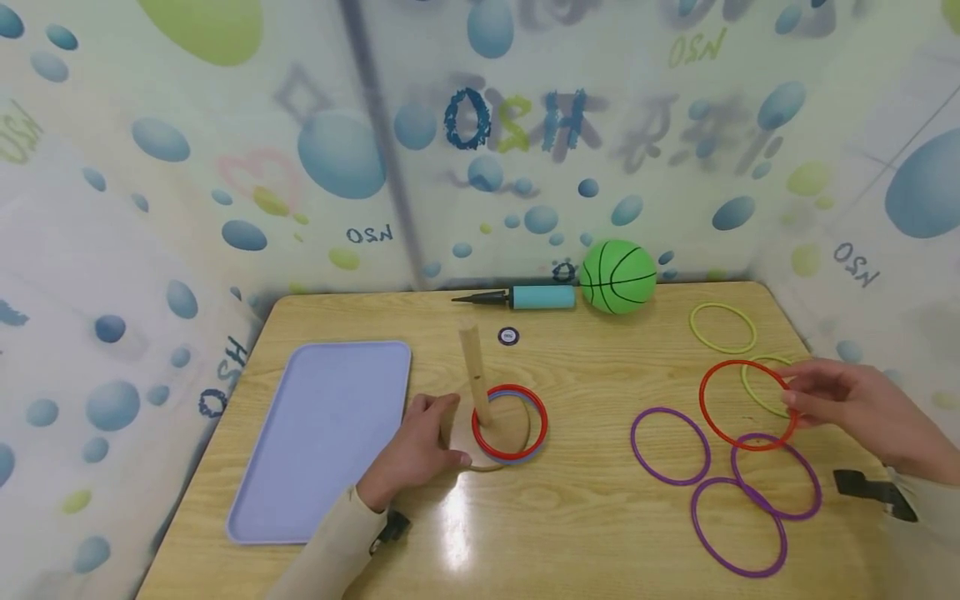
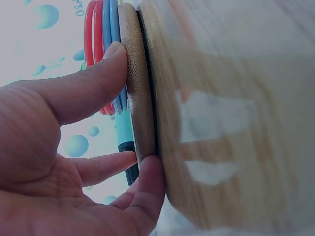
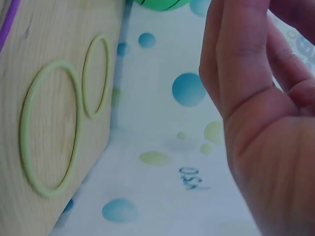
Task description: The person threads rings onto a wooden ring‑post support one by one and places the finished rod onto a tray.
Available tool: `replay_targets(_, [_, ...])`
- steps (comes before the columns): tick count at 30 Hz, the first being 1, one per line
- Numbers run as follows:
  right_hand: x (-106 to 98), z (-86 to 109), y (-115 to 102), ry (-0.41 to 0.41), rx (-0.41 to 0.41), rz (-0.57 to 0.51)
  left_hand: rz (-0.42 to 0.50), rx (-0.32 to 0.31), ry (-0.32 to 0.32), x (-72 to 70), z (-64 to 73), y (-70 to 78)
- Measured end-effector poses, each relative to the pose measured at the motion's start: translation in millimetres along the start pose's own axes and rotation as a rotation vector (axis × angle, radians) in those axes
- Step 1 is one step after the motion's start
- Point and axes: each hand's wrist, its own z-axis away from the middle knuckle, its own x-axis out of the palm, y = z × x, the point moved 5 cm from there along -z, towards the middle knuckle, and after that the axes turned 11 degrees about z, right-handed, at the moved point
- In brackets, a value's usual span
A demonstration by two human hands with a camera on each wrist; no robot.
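Observation:
With thumb and fingers, my left hand [image 1: 420,446] grips the edge of a round wooden base [image 1: 504,423], from which a wooden post [image 1: 472,367] stands up. Red rings [image 1: 545,421] and blue rings [image 2: 114,29] lie stacked on that base around the post; the left wrist view shows my thumb beside them. Off to the right, my right hand [image 1: 862,404] pinches the right side of a red ring [image 1: 702,400], which overlaps a yellow-green ring [image 3: 23,132] and a purple ring [image 1: 819,493] in the head view. The right wrist view leaves the red ring out.
Two more purple rings [image 1: 632,435] [image 1: 693,517] and a second yellow-green ring [image 3: 107,69] lie on the wooden table [image 1: 585,500]. At left is a lavender tray [image 1: 330,433]. Along the back are a blue hand pump [image 1: 543,297], a green ball [image 1: 618,277] and a small dark disc [image 1: 508,336].

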Motion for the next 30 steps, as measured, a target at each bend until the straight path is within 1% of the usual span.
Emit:
replay_targets(4, [-0.8, -2.2, -16.7, -0.007, -0.060, -0.076, -0.005, -0.006, -0.003, 0.5, 0.1, -1.4])
replay_targets(10, [-0.6, -7.8, -39.0, -0.010, -0.105, -0.141, -0.005, -0.009, -0.007, 2.1, -0.4, -2.5])
replay_targets(15, [0.7, -11.3, -63.0, 0.030, -0.182, -0.175, -0.005, -0.016, -0.010, 2.9, 0.1, -2.8])
replay_targets(18, [2.9, -14.0, -78.0, 0.073, -0.194, -0.208, -0.002, -0.018, -0.008, 2.7, 0.0, -2.6])
replay_targets(20, [5.4, -16.5, -88.0, 0.090, -0.206, -0.262, -0.003, -0.019, -0.008, 2.4, -0.2, -2.2])
replay_targets(25, [16.3, -23.5, -114.9, 0.057, -0.288, -0.492, -0.015, -0.017, -0.011, 1.6, -0.4, -1.5])
replay_targets(27, [20.1, -25.4, -126.1, 0.047, -0.311, -0.557, -0.020, -0.011, -0.010, 1.0, -0.6, -1.2])
replay_targets(30, [24.1, -28.1, -142.7, 0.063, -0.337, -0.626, -0.020, -0.001, -0.010, 0.0, -0.5, -0.7])
